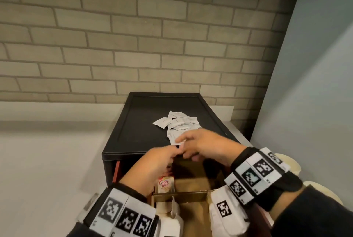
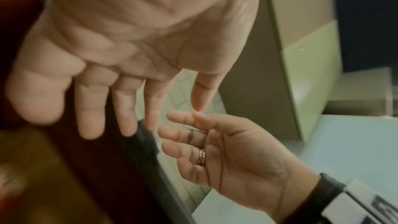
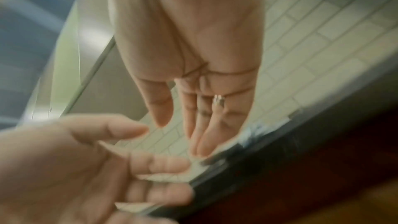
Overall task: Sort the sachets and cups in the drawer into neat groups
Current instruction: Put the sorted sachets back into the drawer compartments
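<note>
Sachets [image 1: 176, 123] piled, left hand [image 1: 152, 168] near

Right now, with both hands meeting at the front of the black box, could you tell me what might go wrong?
1. The loose white sachets reach the black box's front edge; the right hand or left hand could sweep some into the open drawer.
2. Fallen ones could mix with the Coffee mate cup below.
</note>
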The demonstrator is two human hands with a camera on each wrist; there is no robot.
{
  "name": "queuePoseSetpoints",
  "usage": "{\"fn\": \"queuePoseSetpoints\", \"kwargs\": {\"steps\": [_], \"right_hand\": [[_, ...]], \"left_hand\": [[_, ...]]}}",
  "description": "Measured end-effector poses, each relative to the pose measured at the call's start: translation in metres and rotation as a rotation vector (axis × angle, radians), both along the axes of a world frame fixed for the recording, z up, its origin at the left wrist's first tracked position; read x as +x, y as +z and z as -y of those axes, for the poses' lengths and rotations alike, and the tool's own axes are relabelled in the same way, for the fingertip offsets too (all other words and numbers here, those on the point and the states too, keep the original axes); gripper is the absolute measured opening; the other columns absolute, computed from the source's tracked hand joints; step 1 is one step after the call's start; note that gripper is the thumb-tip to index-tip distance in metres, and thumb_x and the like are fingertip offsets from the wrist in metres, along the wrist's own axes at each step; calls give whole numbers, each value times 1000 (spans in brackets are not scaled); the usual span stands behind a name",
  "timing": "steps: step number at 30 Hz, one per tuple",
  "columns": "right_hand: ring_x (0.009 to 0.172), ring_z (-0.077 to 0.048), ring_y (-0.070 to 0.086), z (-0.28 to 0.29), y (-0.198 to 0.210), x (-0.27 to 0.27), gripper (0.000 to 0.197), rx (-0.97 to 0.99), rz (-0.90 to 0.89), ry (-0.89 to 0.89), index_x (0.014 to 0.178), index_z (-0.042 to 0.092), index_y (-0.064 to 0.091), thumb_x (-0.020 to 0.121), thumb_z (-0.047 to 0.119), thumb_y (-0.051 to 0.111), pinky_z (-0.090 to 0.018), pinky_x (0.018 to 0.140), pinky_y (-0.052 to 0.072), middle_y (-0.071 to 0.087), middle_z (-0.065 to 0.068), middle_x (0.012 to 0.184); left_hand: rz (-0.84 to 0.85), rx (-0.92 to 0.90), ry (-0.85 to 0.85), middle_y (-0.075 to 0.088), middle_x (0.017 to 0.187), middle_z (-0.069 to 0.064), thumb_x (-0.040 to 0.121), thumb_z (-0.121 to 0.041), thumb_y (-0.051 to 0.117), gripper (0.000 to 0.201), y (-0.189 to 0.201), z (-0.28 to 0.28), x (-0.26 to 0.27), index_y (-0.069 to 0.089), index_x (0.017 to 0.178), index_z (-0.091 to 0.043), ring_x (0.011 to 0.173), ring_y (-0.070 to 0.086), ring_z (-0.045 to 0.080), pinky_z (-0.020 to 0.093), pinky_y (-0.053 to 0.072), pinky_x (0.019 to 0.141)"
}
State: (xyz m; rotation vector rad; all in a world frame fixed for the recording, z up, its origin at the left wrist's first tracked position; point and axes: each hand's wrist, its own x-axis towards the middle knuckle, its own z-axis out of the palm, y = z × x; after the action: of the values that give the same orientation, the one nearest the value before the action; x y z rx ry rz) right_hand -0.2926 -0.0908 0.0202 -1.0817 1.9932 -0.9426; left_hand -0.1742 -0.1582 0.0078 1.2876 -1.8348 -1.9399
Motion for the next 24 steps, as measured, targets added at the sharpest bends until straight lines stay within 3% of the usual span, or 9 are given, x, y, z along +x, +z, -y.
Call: {"fn": "queuePoseSetpoints", "kwargs": {"steps": [3, 5, 7, 9, 11, 14, 19, 24], "right_hand": [[85, -9, 53, 3, 17, -16, 26, -161, -214, -126, 115, 17, 59, 89, 17, 58, -20, 70, 45, 56, 3, 95], [102, -14, 52, 9, 13, -24, 37, -143, -348, -160, 123, 21, 55, 87, 24, 62, -25, 83, 42, 53, 2, 112], [123, -23, 44, 18, 3, -30, 56, -75, -435, -141, 134, 25, 45, 82, 35, 65, -33, 100, 38, 43, -4, 136], [138, -30, 23, 26, -9, -30, 76, 32, -513, -98, 144, 29, 30, 79, 48, 65, -44, 112, 26, 23, -6, 150], [143, -32, 6, 30, -20, -30, 89, 108, -550, -74, 147, 34, 16, 76, 58, 63, -52, 115, 16, 7, -2, 156], [144, -32, -10, 32, -30, -35, 96, 116, -519, -96, 148, 39, 7, 73, 65, 61, -54, 115, 2, -7, 2, 158], [144, -30, -13, 33, -36, -41, 101, 93, -519, -58, 148, 40, 4, 70, 70, 61, -52, 115, 0, -9, 2, 158], [144, -30, -12, 36, -40, -41, 103, 131, -570, -45, 148, 37, 2, 68, 75, 56, -51, 115, 0, -9, -2, 158]], "left_hand": [[-9, -230, -26, 59, 111, 4, 90, -26, 56, 16, 36, 10, -13, 59, 102, -16, 90, 53, 16, 27, 41, 76], [12, -308, -56, 58, 112, 5, 90, -25, 55, 19, 59, 20, -25, 59, 105, -14, 97, 53, 19, 31, 40, 79], [36, -352, -112, 59, 108, 5, 92, -25, 53, 16, 76, 31, -43, 59, 102, -13, 88, 52, 17, 28, 40, 76], [117, -466, -198, 55, 126, 7, 96, -25, 49, 29, 87, 41, -65, 55, 120, -11, 101, 51, 21, 30, 38, 83], [259, -619, -294, 47, 138, 9, 98, -26, 45, 40, 92, 50, -87, 47, 134, -8, 122, 47, 25, 31, 38, 94], [416, -750, -432, 42, 145, 9, 98, -30, 45, 47, 91, 66, -118, 42, 140, -9, 131, 42, 25, 30, 34, 104], [568, -714, -622, 45, 144, 3, 97, -39, 44, 46, 71, 95, -153, 49, 136, -14, 131, 42, 19, 30, 30, 106], [601, -644, -603, 36, 150, 8, 97, -45, 40, 59, 61, 107, -175, 37, 142, -8, 137, 34, 24, 33, 28, 108]]}}
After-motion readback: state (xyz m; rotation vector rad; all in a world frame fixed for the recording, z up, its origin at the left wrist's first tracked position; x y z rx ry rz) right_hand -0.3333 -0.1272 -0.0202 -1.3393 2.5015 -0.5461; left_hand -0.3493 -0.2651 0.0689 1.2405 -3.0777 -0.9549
